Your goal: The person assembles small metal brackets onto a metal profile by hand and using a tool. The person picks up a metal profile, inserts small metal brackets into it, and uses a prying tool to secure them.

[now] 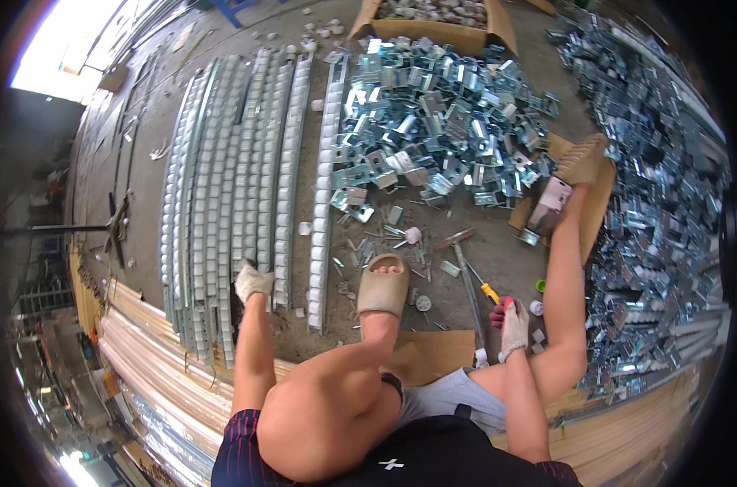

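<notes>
Several long metal roller tracks [222, 178] filled with white rollers lie side by side on the left. My left hand [254, 282], in a pale glove, is on their near part, its fingers curled over the edges of a track. Out on the right, my gloved right hand [512, 325] has reddish fingertips drawn together, and what lies between them is hidden. Close to those fingertips is a screwdriver [488, 293] with a yellow handle. A hammer [469, 288] lies just left of it. One more roller track [324, 195] lies apart, nearer the middle.
A heap of shiny metal brackets [433, 122] spreads beyond my feet, with a larger pile [652, 219] along the right. An open carton [433, 28] of small parts stands at the back. Loose pins and rollers [413, 235] dot the floor; long wrapped lengths [157, 349] lie at near left.
</notes>
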Tool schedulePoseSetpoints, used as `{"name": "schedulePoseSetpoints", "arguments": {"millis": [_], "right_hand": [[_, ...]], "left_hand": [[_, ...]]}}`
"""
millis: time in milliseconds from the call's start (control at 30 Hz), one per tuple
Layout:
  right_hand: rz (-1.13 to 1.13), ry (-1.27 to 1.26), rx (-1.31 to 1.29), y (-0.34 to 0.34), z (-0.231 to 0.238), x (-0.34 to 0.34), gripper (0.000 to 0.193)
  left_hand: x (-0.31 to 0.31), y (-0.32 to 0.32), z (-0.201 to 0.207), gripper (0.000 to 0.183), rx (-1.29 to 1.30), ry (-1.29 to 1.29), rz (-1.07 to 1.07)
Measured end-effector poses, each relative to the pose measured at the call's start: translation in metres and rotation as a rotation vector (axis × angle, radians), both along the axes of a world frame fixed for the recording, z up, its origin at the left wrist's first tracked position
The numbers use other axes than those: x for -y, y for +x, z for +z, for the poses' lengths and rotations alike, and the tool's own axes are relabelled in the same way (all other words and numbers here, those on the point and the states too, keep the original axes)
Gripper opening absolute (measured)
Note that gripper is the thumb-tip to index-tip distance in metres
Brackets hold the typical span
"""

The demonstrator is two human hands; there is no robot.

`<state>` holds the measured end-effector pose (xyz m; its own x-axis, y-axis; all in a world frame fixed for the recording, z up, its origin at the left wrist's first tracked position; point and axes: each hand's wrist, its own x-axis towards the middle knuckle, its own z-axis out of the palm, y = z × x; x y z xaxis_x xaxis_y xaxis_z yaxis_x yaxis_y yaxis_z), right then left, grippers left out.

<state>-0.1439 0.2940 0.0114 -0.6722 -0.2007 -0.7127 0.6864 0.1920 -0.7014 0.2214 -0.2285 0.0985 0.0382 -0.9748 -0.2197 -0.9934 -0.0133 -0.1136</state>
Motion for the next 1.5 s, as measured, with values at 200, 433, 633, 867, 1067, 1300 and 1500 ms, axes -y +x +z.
{"name": "schedulePoseSetpoints", "arguments": {"millis": [200, 433, 633, 867, 1067, 1300, 1500], "right_hand": [[0.045, 0.106, -0.014, -0.007, 0.043, 0.019, 0.019], [0.000, 0.025, 0.024, -0.004, 0.034, 0.013, 0.016], [0.021, 0.080, 0.004, 0.001, 0.042, 0.011, 0.015], [0.106, 0.103, -0.090, -0.004, 0.037, 0.018, 0.016], [0.115, 0.157, -0.145, -0.007, 0.030, 0.016, 0.016], [0.460, -0.138, -0.213, 0.009, 0.094, 0.092, 0.027], [0.275, -0.887, 0.222, 0.004, 0.128, 0.253, 0.054]], "left_hand": [[0.009, -0.001, -0.009, 0.064, 0.083, 0.121, -0.123], [0.007, 0.011, -0.008, 0.054, 0.048, 0.089, -0.196], [0.007, 0.024, 0.006, 0.050, -0.088, 0.176, -0.110], [0.017, 0.039, 0.050, 0.046, -0.731, 0.342, 0.294], [-0.037, 0.048, 0.065, 0.027, -0.728, 0.042, -0.064], [-0.193, 0.081, 0.104, 0.041, -0.660, 0.405, 0.175], [-0.228, 0.088, 0.103, 0.047, -0.686, 0.548, 0.192]]}}
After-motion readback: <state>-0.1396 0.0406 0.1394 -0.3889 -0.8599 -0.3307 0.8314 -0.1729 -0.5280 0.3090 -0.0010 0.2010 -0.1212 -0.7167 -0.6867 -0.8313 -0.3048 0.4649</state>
